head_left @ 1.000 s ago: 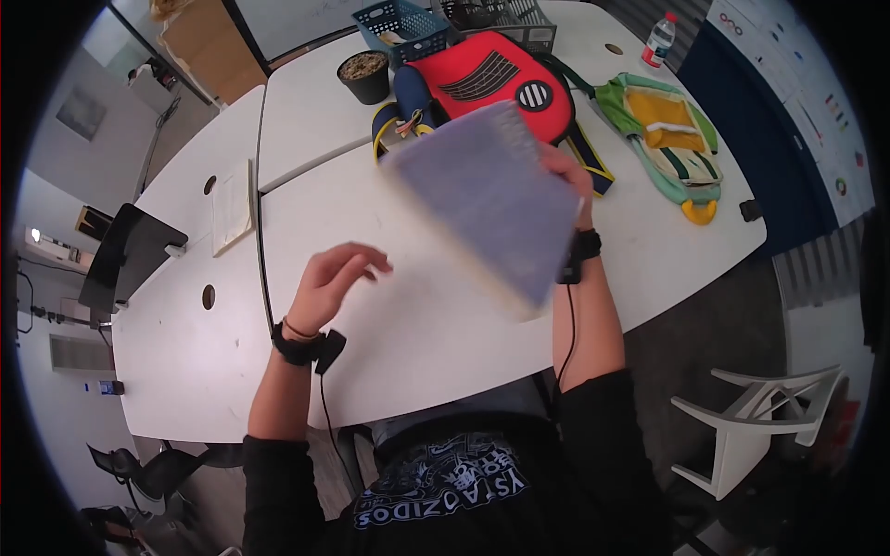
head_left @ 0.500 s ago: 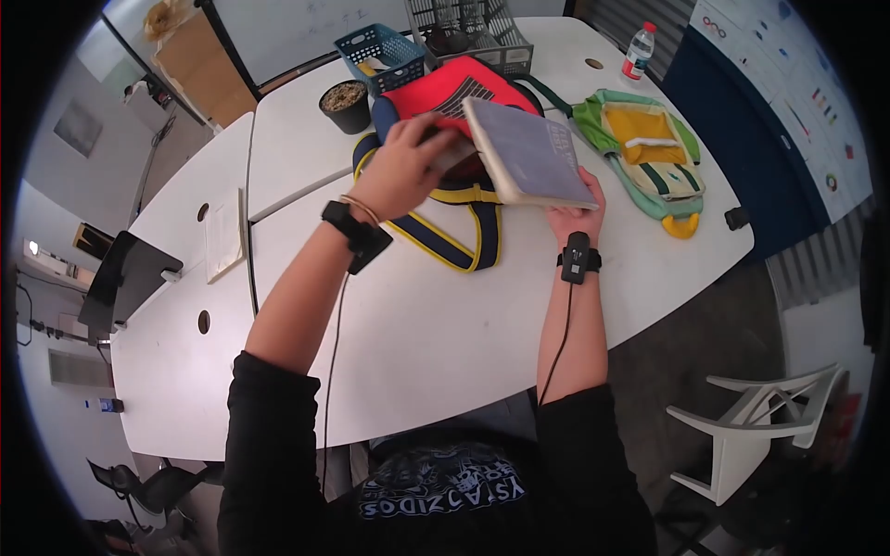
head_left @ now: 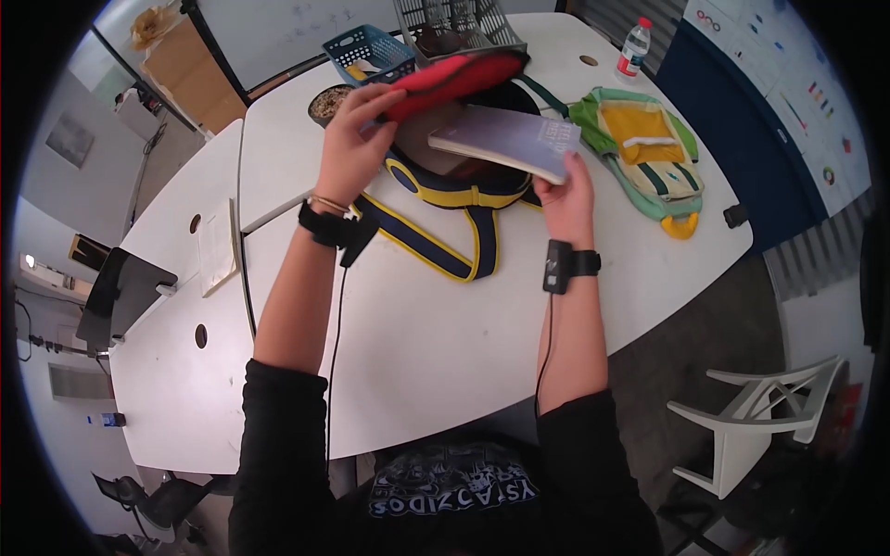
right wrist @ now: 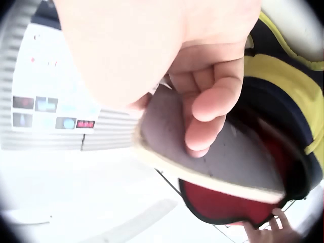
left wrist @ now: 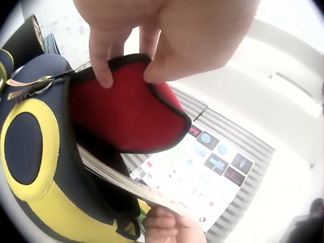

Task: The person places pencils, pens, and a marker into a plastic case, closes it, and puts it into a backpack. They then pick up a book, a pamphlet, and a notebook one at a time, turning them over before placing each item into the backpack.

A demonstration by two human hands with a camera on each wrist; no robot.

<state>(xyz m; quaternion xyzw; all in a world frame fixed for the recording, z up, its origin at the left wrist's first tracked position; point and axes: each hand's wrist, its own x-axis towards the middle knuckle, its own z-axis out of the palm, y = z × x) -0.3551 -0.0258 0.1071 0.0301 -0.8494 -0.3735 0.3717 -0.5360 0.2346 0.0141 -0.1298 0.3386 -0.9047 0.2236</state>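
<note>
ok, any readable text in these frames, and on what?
Shirt: print appears mirrored or upside down, roughly "YS AOZIDOS", not reliably readable.
Book cover: small print, blurred.
Wall posters: icons only, too small to read.
Whiteboard: faint marks, unreadable.
Bottle label: too small.

Looks like an office or meeting room. Built around a big white table [head_left: 436, 334] made of joined sections with round cable holes. Left of the table, a dark monitor [head_left: 120, 292]; beyond its far end, a whiteboard [head_left: 278, 28] with faint writing; to its right, a blue wall with printed charts [head_left: 816, 102] and a white plastic chair [head_left: 751, 422].
</note>
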